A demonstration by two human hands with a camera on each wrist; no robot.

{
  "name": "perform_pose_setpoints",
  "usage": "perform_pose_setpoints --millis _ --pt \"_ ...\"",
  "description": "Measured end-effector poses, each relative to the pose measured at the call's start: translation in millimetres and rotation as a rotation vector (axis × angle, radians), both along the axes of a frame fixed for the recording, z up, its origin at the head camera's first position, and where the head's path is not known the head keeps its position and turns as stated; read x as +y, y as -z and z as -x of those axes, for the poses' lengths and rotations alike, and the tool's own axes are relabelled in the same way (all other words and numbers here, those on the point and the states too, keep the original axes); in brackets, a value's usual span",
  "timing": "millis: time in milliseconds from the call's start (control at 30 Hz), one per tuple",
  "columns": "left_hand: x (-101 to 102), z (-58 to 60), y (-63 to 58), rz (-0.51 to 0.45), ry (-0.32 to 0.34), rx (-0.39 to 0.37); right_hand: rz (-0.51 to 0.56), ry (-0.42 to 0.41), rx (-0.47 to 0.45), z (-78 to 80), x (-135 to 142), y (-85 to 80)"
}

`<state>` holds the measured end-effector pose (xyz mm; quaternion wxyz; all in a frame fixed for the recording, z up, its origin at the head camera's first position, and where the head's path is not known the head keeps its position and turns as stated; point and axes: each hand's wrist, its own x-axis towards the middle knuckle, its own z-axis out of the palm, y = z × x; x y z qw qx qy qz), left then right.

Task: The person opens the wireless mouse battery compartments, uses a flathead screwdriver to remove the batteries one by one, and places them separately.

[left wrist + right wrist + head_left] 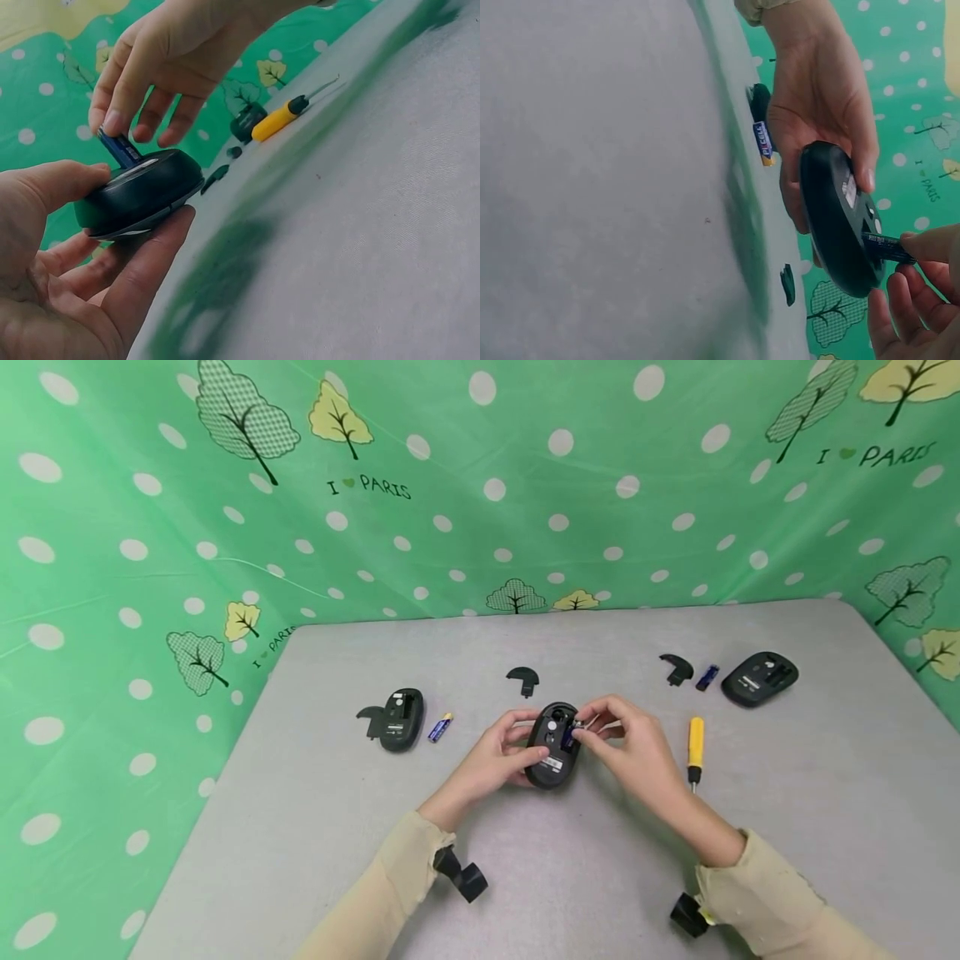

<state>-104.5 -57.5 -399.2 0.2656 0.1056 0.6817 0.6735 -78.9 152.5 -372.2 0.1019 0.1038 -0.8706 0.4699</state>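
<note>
In my left hand (487, 760) is a black computer mouse (553, 767), gripped by its sides with the underside turned up. My right hand (637, 747) pinches a dark blue battery (885, 247) between thumb and fingers. The battery stands tilted, its lower end in the open battery slot of the mouse and its other end sticking out, as both wrist views show. In the left wrist view the mouse (146, 191) is raised off the table, the left thumb on its upturned face and the fingers beneath.
Leftward lie a second mouse (402, 722), a battery cover (369, 718) against it and a blue-and-yellow battery (440, 727). Another cover (523, 678) is behind my hands. At right are a third mouse (759, 681), a battery (707, 677), a cover (678, 669) and a yellow-handled screwdriver (696, 743).
</note>
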Motion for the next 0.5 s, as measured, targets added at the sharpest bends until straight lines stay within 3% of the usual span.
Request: perform_pose_setpoints --millis 500 --pt "-2 -3.0 -0.4 -0.001 -0.02 -0.007 0.067 0.023 -0.097 12.1 9 -17.6"
